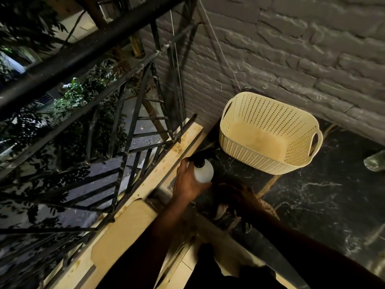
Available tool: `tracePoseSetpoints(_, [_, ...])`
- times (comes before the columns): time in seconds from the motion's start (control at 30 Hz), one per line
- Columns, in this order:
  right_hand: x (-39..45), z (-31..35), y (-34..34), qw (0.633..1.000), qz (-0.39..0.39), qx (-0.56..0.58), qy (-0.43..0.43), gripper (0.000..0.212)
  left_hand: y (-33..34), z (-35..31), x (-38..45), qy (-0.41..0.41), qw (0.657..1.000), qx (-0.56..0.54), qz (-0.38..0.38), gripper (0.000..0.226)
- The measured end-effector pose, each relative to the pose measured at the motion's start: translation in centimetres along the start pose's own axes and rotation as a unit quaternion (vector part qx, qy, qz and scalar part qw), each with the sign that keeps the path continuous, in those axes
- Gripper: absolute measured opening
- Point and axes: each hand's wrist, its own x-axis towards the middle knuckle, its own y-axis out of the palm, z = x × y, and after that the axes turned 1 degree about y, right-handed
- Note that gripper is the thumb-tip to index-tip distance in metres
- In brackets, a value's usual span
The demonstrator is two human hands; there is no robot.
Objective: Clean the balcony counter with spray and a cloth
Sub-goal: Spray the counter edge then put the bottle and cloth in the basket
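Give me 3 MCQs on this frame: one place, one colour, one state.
1. Where does the basket sit?
A. on the dark counter by the brick wall
B. hung on the railing
C. on the floor

2. What colour is the spray bottle body?
A. blue
B. white
C. green

3. What is the left hand doing?
A. resting flat on the counter
B. gripping the spray bottle
C. lifting the basket

Answers:
1 A, its base rests on the counter next to the wall.
2 B, the body is white under a black spray head.
3 B, fingers and thumb wrap the bottle.
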Motion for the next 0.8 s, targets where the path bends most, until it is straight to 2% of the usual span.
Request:
tracePoseSetpoints(0.07, [-0.1, 0.3, -0.6, 1.0, 0.017, 0.001, 0.009, 0.053, -0.1, -0.4, -0.5, -0.003, 1.0, -0.005, 0.002, 0.095])
tracePoseSetpoints(0.17, [-0.9, 0.9, -1.7, 0.998, -0.039, 0.003, -0.038, 0.049, -0.9, -1.7, -1.2, -0.026, 0.997, -0.075, -0.005, 0.108])
tracePoseSetpoints(0.23, [-1.5, 1.4, -3.2, 0.996, -0.06, 0.031, -0.053, 0.051, -1.9, -3.0, -1.2, -0.012, 0.996, -0.089, -0.02, 0.112])
tracePoseSetpoints(0.27, [-2.0, 2.2, -4.4, 0.994, -0.088, 0.037, -0.059, 0.051, -2.6, -3.8, -1.2, 0.002, 0.996, -0.081, -0.026, 0.109])
tracePoseSetpoints(0.33, [-3.1, 3.3, -7.2, 0.975, -0.191, 0.068, -0.085, 0.043, -4.1, -5.8, -0.9, 0.052, 0.995, -0.066, -0.05, 0.106])
tracePoseSetpoints(0.4, [-4.0, 3.7, -10.1, 0.949, -0.278, 0.1, -0.108, 0.04, -5.7, -8.2, -0.3, 0.105, 0.988, -0.082, -0.08, 0.105])
tracePoseSetpoints(0.47, [-4.5, 3.8, -12.7, 0.928, -0.318, 0.173, -0.089, 0.039, -7.1, -10.8, 0.4, 0.123, 0.983, -0.097, -0.092, 0.104])
tracePoseSetpoints(0.57, [-4.6, 3.3, -16.4, 0.852, -0.273, 0.447, -0.017, 0.025, -8.0, -14.2, 1.6, 0.131, 0.98, -0.099, -0.111, 0.103])
tracePoseSetpoints(0.63, [-4.7, 3.2, -19.3, 0.815, -0.29, 0.501, -0.018, 0.021, -8.0, -16.1, 2.6, 0.161, 0.974, -0.111, -0.117, 0.101])
tracePoseSetpoints(0.73, [-4.3, 2.1, -23.1, 0.738, -0.319, 0.594, -0.012, 0.018, -6.9, -18.6, 4.4, 0.184, 0.972, -0.115, -0.094, 0.102])
tracePoseSetpoints(0.8, [-2.9, 0.0, -24.2, 0.721, -0.339, 0.604, 0.03, 0.015, -5.4, -20.0, 5.8, 0.167, 0.977, -0.11, -0.079, 0.103])
